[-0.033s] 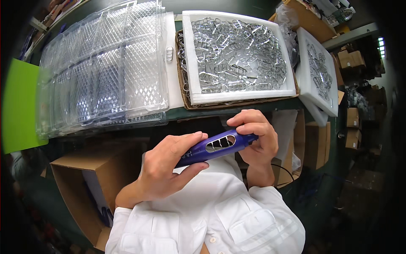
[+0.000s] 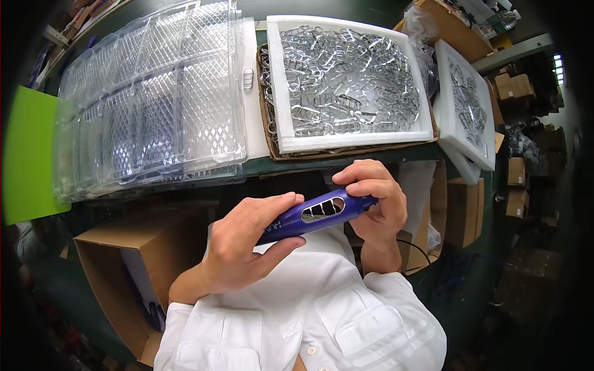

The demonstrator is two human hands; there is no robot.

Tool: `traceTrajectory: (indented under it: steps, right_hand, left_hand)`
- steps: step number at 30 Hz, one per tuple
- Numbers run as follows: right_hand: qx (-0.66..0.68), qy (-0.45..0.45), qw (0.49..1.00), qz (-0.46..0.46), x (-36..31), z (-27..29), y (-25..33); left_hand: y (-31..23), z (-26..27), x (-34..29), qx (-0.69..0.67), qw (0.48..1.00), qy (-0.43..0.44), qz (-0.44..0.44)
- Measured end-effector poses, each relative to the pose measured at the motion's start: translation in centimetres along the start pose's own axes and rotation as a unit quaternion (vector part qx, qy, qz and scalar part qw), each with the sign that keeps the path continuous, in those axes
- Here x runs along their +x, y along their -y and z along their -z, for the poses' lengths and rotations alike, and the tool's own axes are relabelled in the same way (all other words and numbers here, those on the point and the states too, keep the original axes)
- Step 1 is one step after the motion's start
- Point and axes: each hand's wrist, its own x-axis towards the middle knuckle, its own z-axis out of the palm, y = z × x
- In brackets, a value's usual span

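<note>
Between my two hands I hold a purple handle-shaped housing (image 2: pixel 289 223) with a chrome oval frame (image 2: pixel 323 210) set in its side, divided into dark windows. It tilts slightly, its right end higher. My left hand (image 2: pixel 244 238) is closed round the left end, fingers over the top and thumb below. The fingers of my right hand (image 2: pixel 378 201) grip the narrower right end, hiding part of it. Beyond my hands stands a white foam-edged tray (image 2: pixel 281 93) full of loose chrome frames (image 2: pixel 346 80) like the one in the housing.
Stacked clear plastic blister trays (image 2: pixel 154 105) stand at the back left, beside a green panel (image 2: pixel 31 154). A single chrome frame (image 2: pixel 248 78) lies between them and the foam tray. Another foam tray (image 2: pixel 476 133) leans at right. An open cardboard box (image 2: pixel 111 278) sits low left.
</note>
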Motion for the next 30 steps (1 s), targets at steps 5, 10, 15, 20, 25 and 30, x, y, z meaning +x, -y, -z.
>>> traceTrajectory:
  steps: [5,10,15,20,25,30]
  right_hand:
    - [-0.015,-0.020,0.999,0.023,-0.1,-0.1,-0.6]
    - [-0.017,-0.033,0.999,0.037,0.1,-0.1,-1.4]
    - [-0.009,-0.035,0.998,0.053,0.1,0.2,-2.7]
    - [-0.023,-0.046,0.997,0.061,0.3,0.1,-3.4]
    - [-0.038,-0.048,0.996,0.062,0.3,0.0,-4.0]
    - [-0.017,-0.028,0.999,0.042,-0.2,-0.1,-4.7]
  left_hand:
    - [0.0,-0.2,0.4,0.019,1.000,-0.006,-0.016]
    - [0.1,-0.5,0.7,0.022,0.999,-0.001,-0.025]
    - [0.1,-0.9,0.9,0.054,0.998,-0.003,-0.042]
    - [0.1,-1.5,1.0,0.096,0.993,-0.011,-0.067]
    - [-0.1,-2.0,1.0,0.154,0.983,-0.019,-0.099]
    - [-0.9,-2.3,1.1,0.198,0.976,-0.006,-0.087]
